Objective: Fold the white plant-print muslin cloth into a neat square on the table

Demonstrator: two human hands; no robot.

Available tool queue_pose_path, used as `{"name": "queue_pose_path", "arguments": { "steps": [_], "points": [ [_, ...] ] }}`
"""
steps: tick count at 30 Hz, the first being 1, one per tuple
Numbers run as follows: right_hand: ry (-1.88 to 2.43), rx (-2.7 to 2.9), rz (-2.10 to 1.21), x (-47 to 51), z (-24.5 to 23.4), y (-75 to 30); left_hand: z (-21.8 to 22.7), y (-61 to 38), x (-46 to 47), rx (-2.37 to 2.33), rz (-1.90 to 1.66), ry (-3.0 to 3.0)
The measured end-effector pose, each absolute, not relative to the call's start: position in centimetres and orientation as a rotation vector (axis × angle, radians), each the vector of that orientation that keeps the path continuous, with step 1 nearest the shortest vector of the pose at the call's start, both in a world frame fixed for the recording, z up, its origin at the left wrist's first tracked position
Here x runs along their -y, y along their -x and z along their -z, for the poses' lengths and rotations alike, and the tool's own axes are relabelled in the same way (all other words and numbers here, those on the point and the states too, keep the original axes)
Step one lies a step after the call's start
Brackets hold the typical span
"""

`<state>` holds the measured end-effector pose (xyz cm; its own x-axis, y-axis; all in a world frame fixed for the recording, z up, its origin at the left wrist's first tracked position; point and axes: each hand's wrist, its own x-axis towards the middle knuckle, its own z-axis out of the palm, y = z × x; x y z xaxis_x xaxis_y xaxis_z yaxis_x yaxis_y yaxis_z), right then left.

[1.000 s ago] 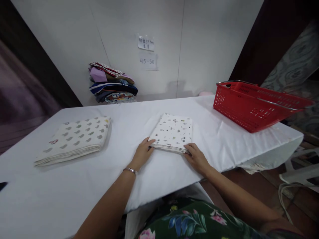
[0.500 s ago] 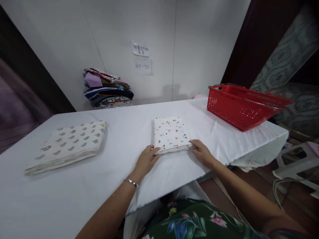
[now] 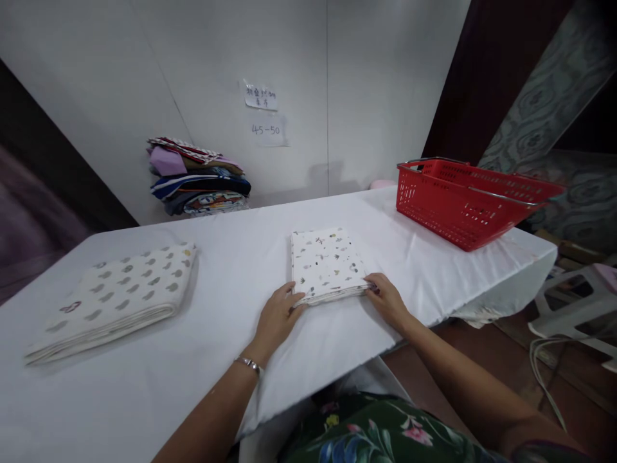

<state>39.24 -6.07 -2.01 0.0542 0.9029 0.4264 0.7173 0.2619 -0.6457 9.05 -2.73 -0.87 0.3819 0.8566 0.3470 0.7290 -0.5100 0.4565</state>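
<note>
A folded white cloth point(image 3: 328, 262) with small printed motifs lies flat on the table in front of me. My left hand point(image 3: 278, 316) grips its near left corner between thumb and fingers. At the near right corner my right hand point(image 3: 385, 299) pinches the cloth in the same way. Several folded layers show along the near edge between the hands. Farther left lies a larger folded cloth point(image 3: 125, 283), white with grey printed shapes, which neither hand touches.
The table point(image 3: 231, 257) has a white cover. A red shopping basket point(image 3: 448, 209) stands at its far right. Behind the table is a stack of folded fabrics point(image 3: 200, 177) against the wall, below paper signs point(image 3: 268, 128). A white stool point(image 3: 562, 302) stands on the floor at right.
My view has shifted slightly, so most things sit a little farther left in the picture. Both hands stay at the near corners of the folded cloth, which looks the same.
</note>
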Motion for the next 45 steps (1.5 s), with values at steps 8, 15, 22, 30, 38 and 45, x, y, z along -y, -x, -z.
{"name": "queue_pose_path", "arguments": {
  "steps": [8,15,22,30,38,45],
  "points": [
    [1.566,1.853,-0.102,6.2,1.5,-39.5,0.8,-9.0,2.7,-1.349,-0.925,-2.534],
    [1.481,1.986,0.046,6.0,1.5,-40.2,0.3,-8.9,2.8,-1.375,-0.847,-2.623],
    [1.314,2.142,0.075,5.5,-0.1,-39.0,-1.2,-10.5,2.8,-1.238,-0.849,-2.716],
    [1.253,2.170,0.056,4.7,0.7,-38.8,-0.1,-11.5,1.8,-1.162,-0.824,-2.695],
    [1.219,2.136,0.088,4.8,1.1,-38.7,-0.1,-11.5,2.0,-1.180,-0.849,-2.726],
    [1.253,2.222,0.002,5.0,-0.6,-37.9,0.1,-11.5,2.0,-1.168,-0.882,-2.686]
  ]
}}
